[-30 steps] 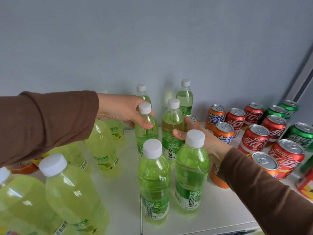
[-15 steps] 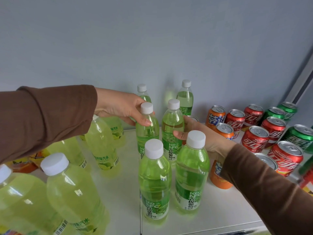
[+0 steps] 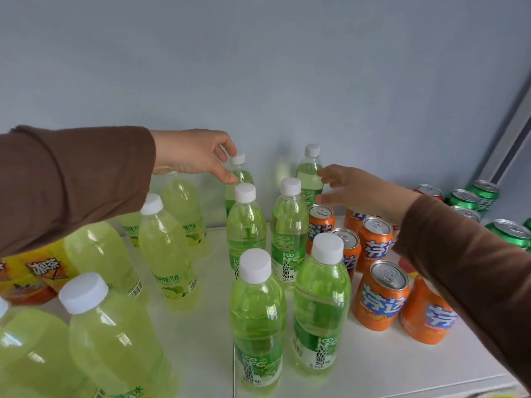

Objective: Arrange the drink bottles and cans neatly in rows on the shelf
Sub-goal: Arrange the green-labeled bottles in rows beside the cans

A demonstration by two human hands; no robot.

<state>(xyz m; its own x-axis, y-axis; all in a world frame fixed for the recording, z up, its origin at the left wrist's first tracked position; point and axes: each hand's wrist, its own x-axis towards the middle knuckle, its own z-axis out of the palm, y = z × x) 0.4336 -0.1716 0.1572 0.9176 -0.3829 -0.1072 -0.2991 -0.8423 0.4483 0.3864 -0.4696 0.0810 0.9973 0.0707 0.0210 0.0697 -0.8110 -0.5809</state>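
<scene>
left hand: i see my left hand [image 3: 195,155] reaching in from 9 o'clock, thumb and forefinger curled round the neck of the back-left green bottle [image 3: 238,179], just under its white cap; the other fingers are tucked and i cannot tell whether they touch it.
right hand: my right hand [image 3: 359,191] comes in from 3 o'clock, fingers spread and loosely bent, holding nothing; the fingertips [image 3: 323,175] sit right at the shoulder of the back-right green bottle [image 3: 309,175], and i cannot tell if they touch it or stop just short.
sleeves: both arms wear brown sleeves [image 3: 71,182].
green bottles: six stand upright in two columns of three running from 6 towards 12 o'clock; the middle pair [image 3: 288,234] is just in front of the back pair, the front pair [image 3: 321,308] is nearest me.
pale lime bottles: a looser cluster [image 3: 165,245] at 9 o'clock of the green columns, more of them large in the corner at 7 o'clock.
orange cans: a group [image 3: 380,294] at 3 o'clock of the green bottles, close beside them, partly under my right forearm.
green cans: a few [image 3: 485,193] at 2 o'clock by the wall, with a red can top [image 3: 429,190] just beside them.
yellow packs: [image 3: 34,271] at 9 o'clock, behind the lime bottles.
shelf: white surface [image 3: 402,366] against a pale blue wall [image 3: 287,67].
</scene>
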